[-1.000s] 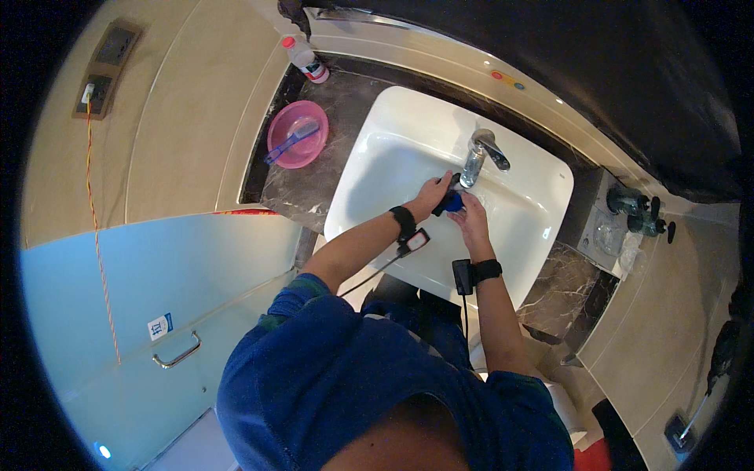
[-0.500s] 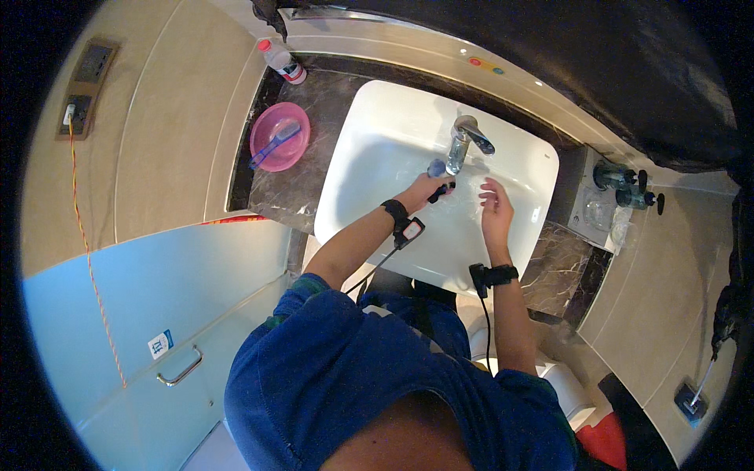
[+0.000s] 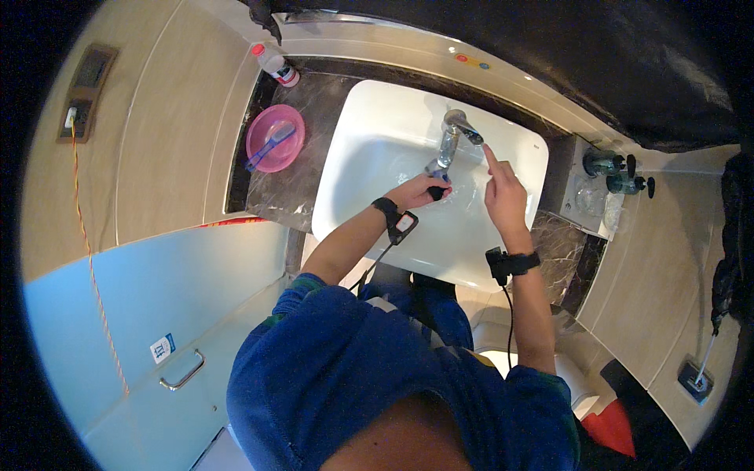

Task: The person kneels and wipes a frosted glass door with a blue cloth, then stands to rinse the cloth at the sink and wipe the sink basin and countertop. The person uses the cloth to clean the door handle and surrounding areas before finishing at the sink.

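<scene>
My left hand (image 3: pixel 419 191) is closed on a small object with a black end (image 3: pixel 436 193) and a bluish part; its kind cannot be made out. It is over the white sink (image 3: pixel 393 228), just below the tap's spout. A clear stream of water (image 3: pixel 448 147) seems to run down beside the bluish part. My right hand (image 3: pixel 506 194) is raised over the sink's right side, holding nothing. Its index finger points up at the lever end of the chrome tap (image 3: pixel 465 127), touching it or very near. Both wrists wear black straps with a small device and a cable.
On the dark marble counter (image 3: pixel 314 98), left of the sink, stand a pink basin (image 3: pixel 259 149) with a blue brush (image 3: pixel 269 147) across it and a red-capped bottle (image 3: pixel 276 66). Green pump bottles (image 3: pixel 603 163) and a clear glass (image 3: pixel 589 195) are on a tray at the right.
My right hand has moved up from the sink toward the tap's lever, its index finger now stretched out. My left hand stays beneath the tap, with the held object slightly turned.
</scene>
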Demonstrator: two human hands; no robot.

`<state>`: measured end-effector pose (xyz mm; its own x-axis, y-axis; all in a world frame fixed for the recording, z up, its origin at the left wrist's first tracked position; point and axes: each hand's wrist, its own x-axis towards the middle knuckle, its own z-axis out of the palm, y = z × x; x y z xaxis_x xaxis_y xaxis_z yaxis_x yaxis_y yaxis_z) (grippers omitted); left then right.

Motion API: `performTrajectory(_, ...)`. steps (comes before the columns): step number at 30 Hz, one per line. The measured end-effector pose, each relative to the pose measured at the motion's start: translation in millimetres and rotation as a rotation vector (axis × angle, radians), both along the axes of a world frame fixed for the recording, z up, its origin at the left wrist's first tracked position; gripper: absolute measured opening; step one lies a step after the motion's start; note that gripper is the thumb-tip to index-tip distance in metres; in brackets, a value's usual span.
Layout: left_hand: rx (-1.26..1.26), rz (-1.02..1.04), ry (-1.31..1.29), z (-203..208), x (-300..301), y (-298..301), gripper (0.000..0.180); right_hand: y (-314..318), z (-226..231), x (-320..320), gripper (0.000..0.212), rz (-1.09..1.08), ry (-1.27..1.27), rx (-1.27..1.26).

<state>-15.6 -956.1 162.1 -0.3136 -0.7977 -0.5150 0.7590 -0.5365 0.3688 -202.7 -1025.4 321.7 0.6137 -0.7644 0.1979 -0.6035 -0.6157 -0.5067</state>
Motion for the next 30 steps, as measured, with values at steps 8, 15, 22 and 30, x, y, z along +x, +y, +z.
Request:
performTrajectory(8,-0.233,-0.495,0.025,82.8,3.2,35.0,0.012,30.1,-17.0,-7.8,0.066,0.597,0.196,-0.206)
performTrajectory(15,-0.304,-0.625,-0.339,98.3,-13.1,26.2,0.015,13.0,-27.3,23.1,0.033,0.665,0.309,-0.204)
performTrajectory(22,-0.56,-0.632,-1.423,20.4,-10.7,22.5,0.01,32.2,-98.2,49.2,0.015,0.332,0.573,0.158)
performTrajectory(30,-0.619,-0.503,-1.803,-0.6,0.5,24.4,0.056,14.6,-149.8,37.3,0.034,0.134,0.064,1.059)
